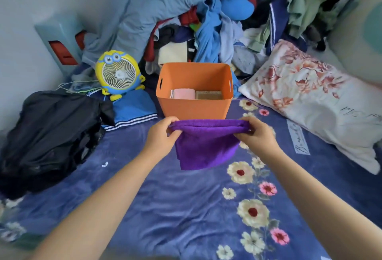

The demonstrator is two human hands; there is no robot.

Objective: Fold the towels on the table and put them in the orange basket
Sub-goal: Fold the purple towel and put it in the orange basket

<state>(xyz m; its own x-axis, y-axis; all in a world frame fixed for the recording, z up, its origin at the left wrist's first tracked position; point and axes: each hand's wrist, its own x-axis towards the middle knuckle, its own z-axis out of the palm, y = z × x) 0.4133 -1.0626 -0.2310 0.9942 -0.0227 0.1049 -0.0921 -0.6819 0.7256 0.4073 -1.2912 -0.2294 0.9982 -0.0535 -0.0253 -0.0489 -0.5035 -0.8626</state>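
**Purple towel held up before the orange basket**

Where the blue floral bedspread (pixel 186 208) lies nearest, two bare forearms reach forward over it. Left hand (pixel 161 133): pinching the left top corner of the purple towel (pixel 204 146). Right hand (pixel 256 133): pinching the right top corner. Towel: doubled over, hanging between both hands, just in front of the orange basket (pixel 194 106). Basket contents: one pink folded towel (pixel 183 93), one tan folded towel (pixel 208 94), side by side. Behind: a yellow cartoon fan (pixel 118 73) and a clothes heap (pixel 217 21).

Purple towel (pixel 204 148), orange basket (pixel 195 106), blue flowered blanket (pixel 186 208).
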